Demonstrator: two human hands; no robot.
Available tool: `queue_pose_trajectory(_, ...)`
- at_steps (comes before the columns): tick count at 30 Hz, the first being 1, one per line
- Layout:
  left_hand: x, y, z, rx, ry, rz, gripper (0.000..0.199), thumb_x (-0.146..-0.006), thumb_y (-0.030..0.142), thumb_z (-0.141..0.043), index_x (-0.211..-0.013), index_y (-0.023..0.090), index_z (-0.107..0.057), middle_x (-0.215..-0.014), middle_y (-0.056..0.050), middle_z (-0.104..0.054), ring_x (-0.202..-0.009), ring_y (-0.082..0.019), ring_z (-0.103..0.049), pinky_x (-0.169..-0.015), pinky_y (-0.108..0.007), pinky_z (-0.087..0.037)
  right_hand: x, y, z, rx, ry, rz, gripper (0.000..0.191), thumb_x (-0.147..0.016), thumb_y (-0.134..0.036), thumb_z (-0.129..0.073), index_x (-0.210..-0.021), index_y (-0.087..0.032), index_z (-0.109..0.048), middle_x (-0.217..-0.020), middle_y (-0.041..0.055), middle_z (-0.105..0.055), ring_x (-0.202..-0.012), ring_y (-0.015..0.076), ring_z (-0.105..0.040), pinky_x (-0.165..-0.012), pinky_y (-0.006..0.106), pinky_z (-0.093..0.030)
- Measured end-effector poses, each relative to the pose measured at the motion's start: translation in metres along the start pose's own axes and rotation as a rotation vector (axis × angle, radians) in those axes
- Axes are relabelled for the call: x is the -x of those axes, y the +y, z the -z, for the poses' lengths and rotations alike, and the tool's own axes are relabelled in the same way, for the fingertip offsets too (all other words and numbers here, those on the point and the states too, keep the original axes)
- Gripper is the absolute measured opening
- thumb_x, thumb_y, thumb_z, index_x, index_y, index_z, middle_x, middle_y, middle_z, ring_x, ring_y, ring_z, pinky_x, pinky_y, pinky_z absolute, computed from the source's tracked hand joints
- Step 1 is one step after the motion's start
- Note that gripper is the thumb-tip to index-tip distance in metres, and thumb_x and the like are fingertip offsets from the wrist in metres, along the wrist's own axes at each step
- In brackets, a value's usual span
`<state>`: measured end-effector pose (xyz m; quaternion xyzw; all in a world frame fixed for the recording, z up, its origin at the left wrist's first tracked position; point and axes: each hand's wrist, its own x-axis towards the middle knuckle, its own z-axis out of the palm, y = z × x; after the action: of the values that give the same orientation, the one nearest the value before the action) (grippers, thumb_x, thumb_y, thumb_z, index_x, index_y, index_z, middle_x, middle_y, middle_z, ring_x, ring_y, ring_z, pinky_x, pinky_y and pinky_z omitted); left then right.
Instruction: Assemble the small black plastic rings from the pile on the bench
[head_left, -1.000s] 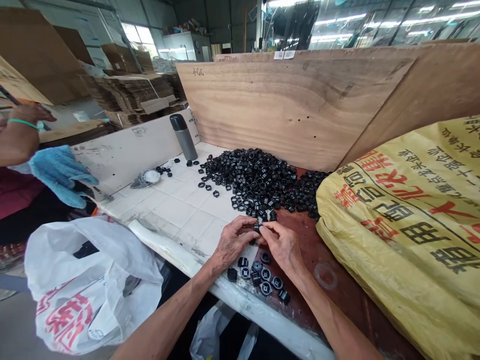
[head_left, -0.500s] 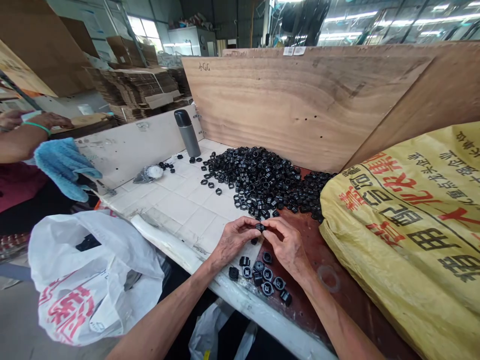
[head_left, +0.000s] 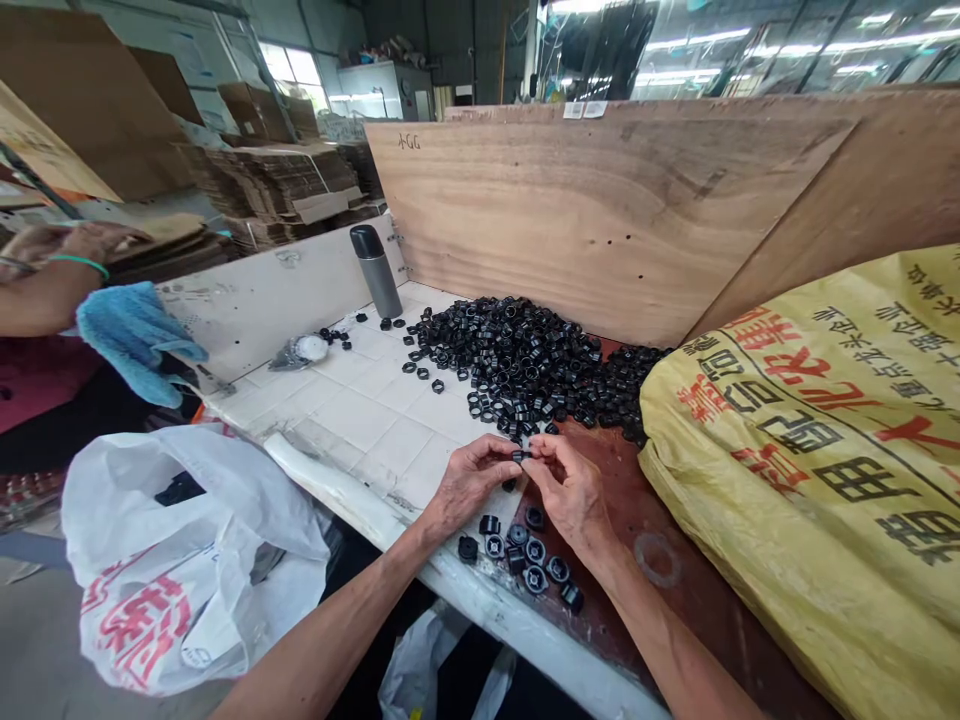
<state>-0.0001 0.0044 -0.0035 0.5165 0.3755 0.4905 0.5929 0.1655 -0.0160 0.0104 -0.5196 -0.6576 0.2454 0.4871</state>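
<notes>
Between the fingertips of both hands is a small black plastic ring (head_left: 520,456). My left hand (head_left: 472,480) pinches it from the left, and my right hand (head_left: 571,492) grips it from the right. Fingers cover much of the piece, so its details are hidden. Just below my hands lie several black round caps (head_left: 535,550), some showing a cross-shaped inside. Beyond my fingertips rises a large heap of black plastic rings (head_left: 517,350), with a few loose ones on its left side.
A grey flask (head_left: 377,275) stands at the back left near a small clear bag (head_left: 300,350). Wooden boards (head_left: 600,220) wall the table's back. A yellow sack (head_left: 810,450) bulges at right, a white plastic bag (head_left: 195,560) hangs at left. Another person's hand (head_left: 90,245) is far left.
My hands stay in nearly the same place, with the right fingers shifted slightly around the ring. At far left the other person's arm has moved a little to the left.
</notes>
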Motion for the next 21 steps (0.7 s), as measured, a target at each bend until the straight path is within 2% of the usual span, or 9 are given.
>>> queue_pose_trajectory(4, 0.0, -0.005, 0.0, -0.1, -0.036, -0.151, 0.02, -0.076, 0.029, -0.079, -0.09, 0.016, -0.071, -0.096, -0.005, -0.067, -0.09, -0.018, -0.063, -0.084, -0.03, -0.051, 0.002, 0.002, -0.001, 0.123, -0.031, 0.047, 0.021, -0.096, -0.033, -0.05, -0.108, -0.02, -0.062, -0.088, 0.006, -0.072, -0.077, 0.0188, -0.069, -0.074, 0.027, -0.052)
queue_pose_trajectory(7, 0.0, -0.006, 0.0, -0.085, -0.051, -0.141, 0.021, -0.077, 0.029, -0.078, -0.092, 0.016, -0.071, -0.097, -0.005, -0.066, -0.088, -0.017, -0.063, -0.082, -0.03, -0.052, 0.002, 0.004, 0.002, 0.139, -0.094, 0.047, 0.022, -0.098, -0.031, -0.046, -0.107, -0.02, -0.063, -0.087, 0.0054, -0.072, -0.074, 0.0172, -0.068, -0.07, 0.025, -0.05)
queue_pose_trajectory(10, 0.0, -0.005, 0.0, -0.011, -0.028, -0.094, 0.024, -0.077, 0.031, -0.078, -0.093, 0.016, -0.07, -0.097, -0.004, -0.066, -0.084, -0.016, -0.063, -0.077, -0.029, -0.053, 0.001, 0.007, 0.006, 0.132, -0.176, 0.069, 0.021, -0.095, -0.029, -0.051, -0.109, -0.019, -0.064, -0.085, 0.004, -0.071, -0.073, 0.0162, -0.066, -0.068, 0.023, -0.048)
queue_pose_trajectory(12, 0.0, -0.004, 0.0, 0.002, -0.026, -0.087, 0.025, -0.075, 0.032, -0.079, -0.092, 0.016, -0.07, -0.097, -0.004, -0.066, -0.084, -0.016, -0.063, -0.077, -0.028, -0.053, 0.001, 0.009, 0.008, 0.179, -0.184, 0.068, 0.021, -0.095, -0.03, -0.051, -0.095, -0.018, -0.068, -0.073, 0.0025, -0.068, -0.063, 0.0146, -0.062, -0.062, 0.022, -0.044)
queue_pose_trajectory(15, -0.001, -0.003, 0.0, 0.009, -0.023, -0.078, 0.025, -0.074, 0.031, -0.08, -0.091, 0.016, -0.07, -0.096, -0.004, -0.066, -0.081, -0.014, -0.062, -0.073, -0.026, -0.052, 0.0, 0.008, 0.009, 0.237, -0.146, 0.048, 0.037, -0.098, -0.035, -0.046, -0.072, -0.018, -0.066, -0.057, 0.0002, -0.06, -0.051, 0.0119, -0.053, -0.055, 0.023, -0.037)
queue_pose_trajectory(18, -0.001, -0.004, 0.001, 0.032, -0.006, -0.069, 0.025, -0.074, 0.03, -0.08, -0.092, 0.016, -0.07, -0.095, -0.003, -0.066, -0.08, -0.014, -0.061, -0.073, -0.025, -0.052, -0.001, 0.002, 0.01, 0.181, -0.132, 0.014, 0.033, -0.098, -0.038, -0.048, -0.08, -0.017, -0.066, -0.059, -0.0012, -0.059, -0.052, 0.0115, -0.052, -0.055, 0.022, -0.037)
queue_pose_trajectory(21, -0.001, -0.004, 0.001, 0.048, -0.005, -0.069, 0.025, -0.074, 0.03, -0.08, -0.092, 0.016, -0.07, -0.094, -0.003, -0.066, -0.081, -0.014, -0.062, -0.075, -0.026, -0.052, -0.001, -0.004, 0.012, 0.148, -0.155, 0.001, 0.035, -0.096, -0.039, -0.049, -0.071, -0.018, -0.062, -0.057, -0.0014, -0.057, -0.052, 0.0118, -0.05, -0.055, 0.023, -0.037)
